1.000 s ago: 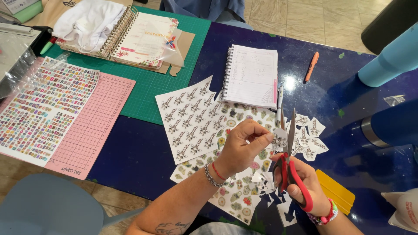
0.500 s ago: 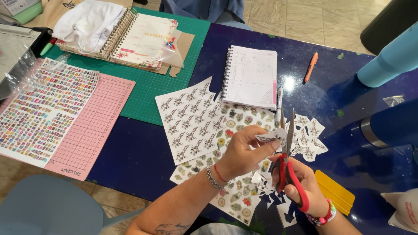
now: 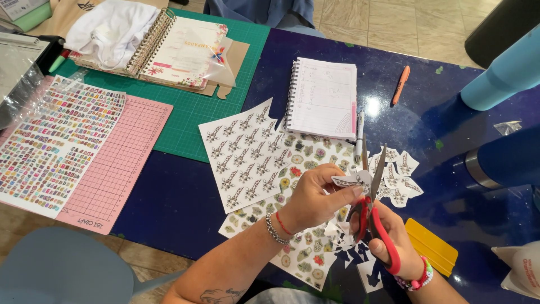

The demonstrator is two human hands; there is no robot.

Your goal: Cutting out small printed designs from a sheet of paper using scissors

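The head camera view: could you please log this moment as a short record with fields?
Left hand: pinches a small paper cutout between thumb and fingers.
Right hand: holds red-handled scissors, blades open around the cutout.
Under the hands: sheet of grey figure stickers overlapping a flower sticker sheet.
Cut pieces: piled right of the blades.
Nearby: spiral notebook, orange pen, yellow scraper.
Surface: dark blue table.

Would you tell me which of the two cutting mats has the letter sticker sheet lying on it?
The pink mat, nearest the left edge; the green mat carries the spiral planner instead.
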